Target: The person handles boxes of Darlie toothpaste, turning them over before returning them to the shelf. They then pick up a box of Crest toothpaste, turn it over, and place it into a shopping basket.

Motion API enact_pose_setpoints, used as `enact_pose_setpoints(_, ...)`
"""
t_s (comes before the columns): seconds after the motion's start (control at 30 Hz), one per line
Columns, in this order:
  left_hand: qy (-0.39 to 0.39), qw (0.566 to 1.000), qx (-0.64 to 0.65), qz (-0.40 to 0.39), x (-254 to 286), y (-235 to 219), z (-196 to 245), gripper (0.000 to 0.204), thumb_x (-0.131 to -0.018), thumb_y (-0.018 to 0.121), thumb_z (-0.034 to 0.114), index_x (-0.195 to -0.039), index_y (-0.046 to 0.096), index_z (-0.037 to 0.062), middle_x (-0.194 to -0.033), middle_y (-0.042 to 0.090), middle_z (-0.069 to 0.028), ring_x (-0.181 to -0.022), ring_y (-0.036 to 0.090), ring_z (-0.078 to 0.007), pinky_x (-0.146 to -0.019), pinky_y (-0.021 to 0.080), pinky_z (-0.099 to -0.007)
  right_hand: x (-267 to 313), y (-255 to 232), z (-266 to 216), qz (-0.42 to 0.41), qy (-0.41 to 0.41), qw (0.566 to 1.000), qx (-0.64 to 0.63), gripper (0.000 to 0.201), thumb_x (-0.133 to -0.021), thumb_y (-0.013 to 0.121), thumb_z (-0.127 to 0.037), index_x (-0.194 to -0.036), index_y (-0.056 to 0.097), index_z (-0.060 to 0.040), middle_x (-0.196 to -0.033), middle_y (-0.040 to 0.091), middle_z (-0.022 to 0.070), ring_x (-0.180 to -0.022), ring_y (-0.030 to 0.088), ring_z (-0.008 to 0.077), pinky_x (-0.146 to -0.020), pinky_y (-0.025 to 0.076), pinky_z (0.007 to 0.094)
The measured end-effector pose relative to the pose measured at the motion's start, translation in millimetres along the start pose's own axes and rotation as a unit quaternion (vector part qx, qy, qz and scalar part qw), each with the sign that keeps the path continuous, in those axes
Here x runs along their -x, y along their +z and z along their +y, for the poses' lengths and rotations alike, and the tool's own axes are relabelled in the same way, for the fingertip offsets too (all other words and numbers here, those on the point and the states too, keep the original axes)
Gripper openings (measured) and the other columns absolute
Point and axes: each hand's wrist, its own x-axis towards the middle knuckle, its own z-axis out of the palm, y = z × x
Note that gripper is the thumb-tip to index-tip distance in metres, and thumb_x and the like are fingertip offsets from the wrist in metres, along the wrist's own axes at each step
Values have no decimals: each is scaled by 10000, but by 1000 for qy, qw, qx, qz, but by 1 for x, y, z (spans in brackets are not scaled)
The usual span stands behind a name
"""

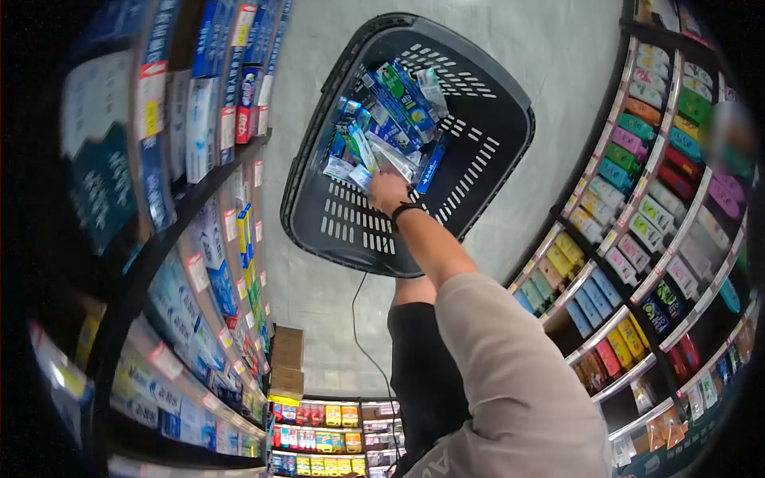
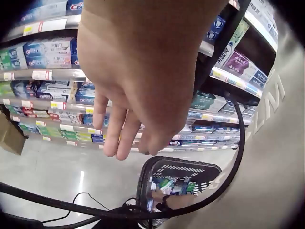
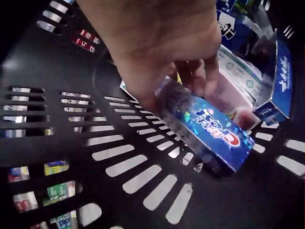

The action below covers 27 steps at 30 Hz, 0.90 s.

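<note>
Shelves (image 1: 191,199) flank the floor (image 1: 323,346) and basket (image 1: 494,88), right grip (image 1: 387,193) clamped on a blue box (image 3: 205,126), left grip (image 2: 136,90) apart.

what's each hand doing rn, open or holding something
Left hand: open, fingers loosely extended, nothing seen in it.
Right hand: closed on a blue toothpaste box, inside the black basket.

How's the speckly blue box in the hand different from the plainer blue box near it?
The right hand grips the speckly blue box, but doesn't touch the plainer blue box. The speckly blue box has colourful specks and a red mark by its writing; the plainer blue box shows just white writing on blue. Both are blue boxes with white writing, inside the black basket.
</note>
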Motion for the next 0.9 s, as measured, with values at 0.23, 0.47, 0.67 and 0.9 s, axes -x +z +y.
enact_pose_setpoints(0.23, 131, 985, 38, 109, 69, 28, -31, 288, -965, 698, 123, -1229, 685, 9, -1170, 704, -193, -1080, 644, -365, -982, 490, -458, 109, -107, 23, -58, -61, 992, -98, 851, -735, 793, -394, -1465, 463, -106, -1137, 708, 297, -1092, 679, 454, -947, 538, 503)
enact_pose_setpoints(0.47, 295, 921, -27, 252, 163, 57, -70, 290, -939, 694, 102, -1217, 682, 20, -1159, 681, -204, -1101, 606, -405, -952, 493, -465, 240, -245, -27, -75, -109, 988, -79, 526, -738, 841, -377, -1036, 733, 43, -959, 741, 180, -826, 735, 318, -671, 608, 430)
enact_pose_setpoints(0.67, 358, 838, 127, 392, 242, 106, -131, 248, -868, 752, 128, -1107, 728, 67, -1033, 731, -97, -985, 672, -318, -890, 495, -428, 396, -269, -103, -106, -224, 897, -365, 432, -809, 853, -262, -1104, 636, -32, -968, 701, 83, -881, 701, 224, -778, 592, 402)
enact_pose_setpoints(0.9, 527, 783, 8, 330, 337, 123, -151, 321, -986, 658, 258, -1264, 676, 98, -1109, 733, -71, -1011, 687, -269, -940, 507, -396, 516, -179, -216, -191, -320, 899, -228, 465, -831, 845, -277, -1188, 645, -57, -1030, 675, 60, -1012, 689, 212, -754, 609, 418)
